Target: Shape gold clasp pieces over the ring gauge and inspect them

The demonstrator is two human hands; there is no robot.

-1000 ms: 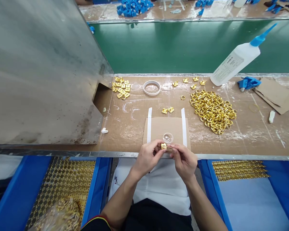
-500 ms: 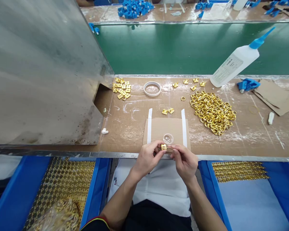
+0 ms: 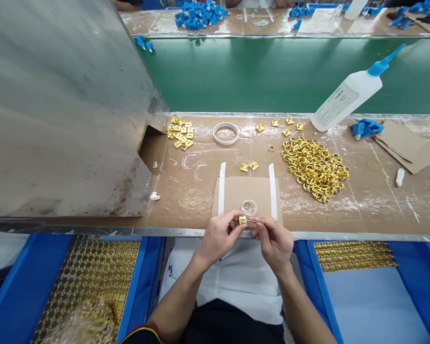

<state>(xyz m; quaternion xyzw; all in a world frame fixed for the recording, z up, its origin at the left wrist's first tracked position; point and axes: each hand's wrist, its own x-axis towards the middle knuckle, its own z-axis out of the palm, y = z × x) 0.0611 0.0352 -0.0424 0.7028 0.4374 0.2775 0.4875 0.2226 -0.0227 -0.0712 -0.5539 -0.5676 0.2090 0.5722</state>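
Between the thumb and fingers of my left hand (image 3: 220, 234) is a small square gold piece (image 3: 242, 220). My right hand (image 3: 275, 239) pinches a thin stick (image 3: 251, 220), its tip at the gold piece. Just beyond my fingers a small clear round dish (image 3: 249, 207) sits on a cardboard pad (image 3: 243, 188) with white tape strips along both sides. Past the pad lie two gold pieces (image 3: 249, 166) side by side. A large heap of gold rings (image 3: 315, 167) is to the right, and a group of square gold pieces (image 3: 181, 131) to the left.
A metal housing (image 3: 64, 110) stands at the left. A white tape ring (image 3: 225, 133), a tilted squeeze bottle (image 3: 347, 100) and a blue crumpled item (image 3: 366, 128) lie at the back. Blue trays (image 3: 150, 267) flank my lap. Beyond runs a green belt (image 3: 254, 71); co-workers' arms show past it.
The view has shifted very slightly. Both hands keep the same hold, and the gold piece appears slightly turned between my fingers.
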